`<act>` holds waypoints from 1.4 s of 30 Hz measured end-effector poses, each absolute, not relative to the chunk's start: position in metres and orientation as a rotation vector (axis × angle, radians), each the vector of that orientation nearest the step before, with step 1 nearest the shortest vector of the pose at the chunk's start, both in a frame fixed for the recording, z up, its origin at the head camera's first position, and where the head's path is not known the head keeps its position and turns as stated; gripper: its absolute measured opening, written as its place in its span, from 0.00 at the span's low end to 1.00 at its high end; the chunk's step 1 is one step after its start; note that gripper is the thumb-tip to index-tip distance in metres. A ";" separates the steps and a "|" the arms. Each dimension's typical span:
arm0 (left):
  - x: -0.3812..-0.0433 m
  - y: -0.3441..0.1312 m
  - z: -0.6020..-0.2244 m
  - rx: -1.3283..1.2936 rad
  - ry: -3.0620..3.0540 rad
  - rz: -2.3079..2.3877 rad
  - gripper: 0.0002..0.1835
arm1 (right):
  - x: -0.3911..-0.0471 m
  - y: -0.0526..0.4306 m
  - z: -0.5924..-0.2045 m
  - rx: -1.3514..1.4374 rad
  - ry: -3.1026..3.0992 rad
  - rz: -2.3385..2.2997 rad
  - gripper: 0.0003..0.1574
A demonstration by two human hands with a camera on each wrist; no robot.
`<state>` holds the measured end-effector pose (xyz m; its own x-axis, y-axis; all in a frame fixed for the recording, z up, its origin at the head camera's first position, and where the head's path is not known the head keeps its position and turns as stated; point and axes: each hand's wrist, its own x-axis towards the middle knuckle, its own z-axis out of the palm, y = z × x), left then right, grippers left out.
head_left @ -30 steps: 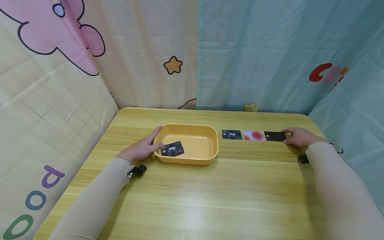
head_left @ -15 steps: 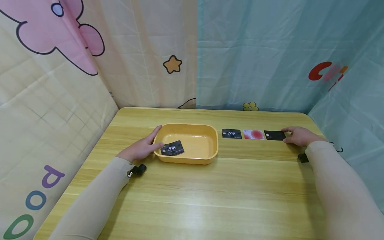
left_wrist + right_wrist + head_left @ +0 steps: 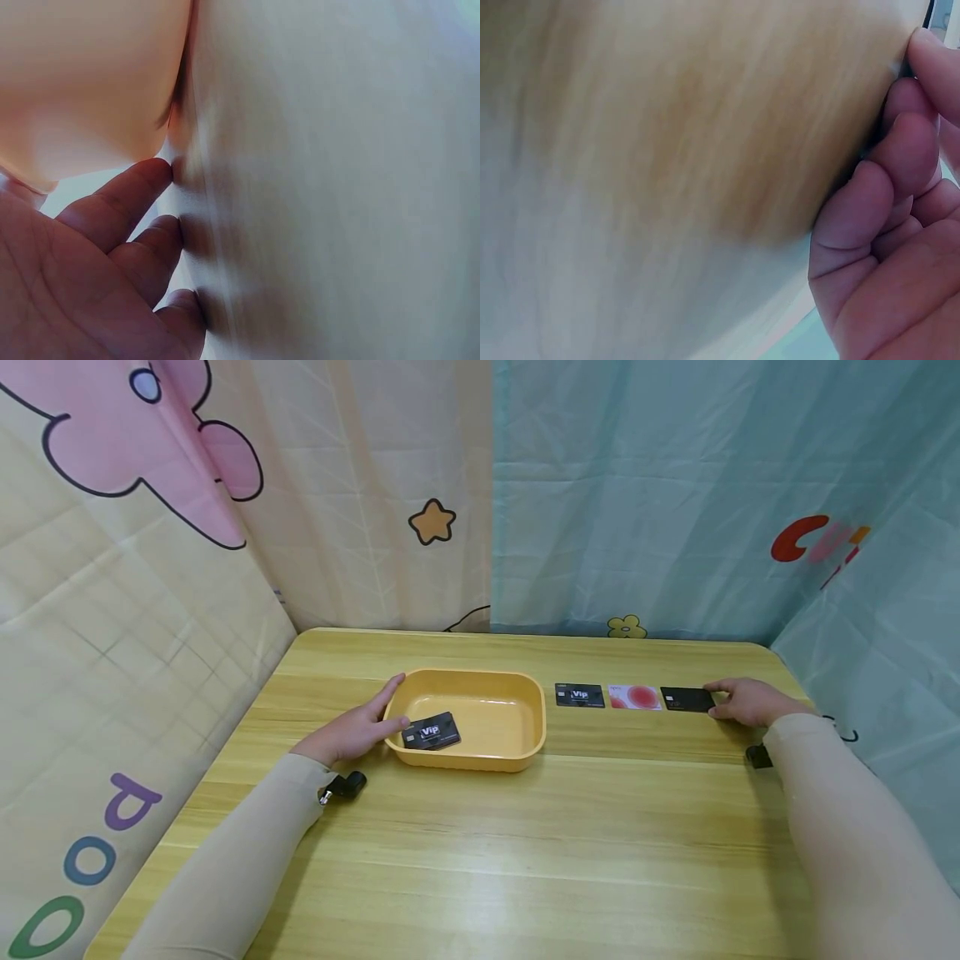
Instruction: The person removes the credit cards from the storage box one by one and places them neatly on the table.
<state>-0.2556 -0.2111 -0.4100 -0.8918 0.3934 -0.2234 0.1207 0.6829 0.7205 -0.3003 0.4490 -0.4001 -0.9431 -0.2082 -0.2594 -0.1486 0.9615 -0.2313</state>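
Observation:
My left hand point(image 3: 352, 732) holds the left end of a shallow yellow plastic tray point(image 3: 498, 762), the thumb over its rim. In the left wrist view, the fingers point(image 3: 142, 191) reach the table beside the tray wall point(image 3: 90, 90). A black VIP card point(image 3: 431, 732) lies inside the tray, close to that thumb; a second card edge seems to show beneath it. At the right, my right hand point(image 3: 752, 702) pinches the right edge of a black card point(image 3: 686, 699), which lies flat on the table. In the right wrist view, the curled fingers point(image 3: 855, 206) touch the tabletop.
Left of the pinched card lie a pink and white card point(image 3: 634, 697) and another black VIP card point(image 3: 580, 696), in one row. The wooden table point(image 3: 480, 843) has rounded back corners. Printed curtains point(image 3: 637, 502) hang behind it and at both sides.

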 end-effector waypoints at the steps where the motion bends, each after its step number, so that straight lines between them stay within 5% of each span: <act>1: -0.256 -0.211 -0.410 0.402 2.536 1.046 0.48 | -0.300 0.449 -0.400 -0.263 2.829 -0.298 0.40; 42: -0.258 -0.213 -0.414 0.446 2.550 1.041 0.46 | -0.300 0.452 -0.403 -0.173 2.788 -0.385 0.44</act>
<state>-0.2582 -0.2129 -0.4145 -0.8892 0.4119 -0.1991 0.1548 0.6804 0.7163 -0.3001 0.4523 -0.4027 -0.9413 -0.1613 -0.2965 -0.0748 0.9563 -0.2826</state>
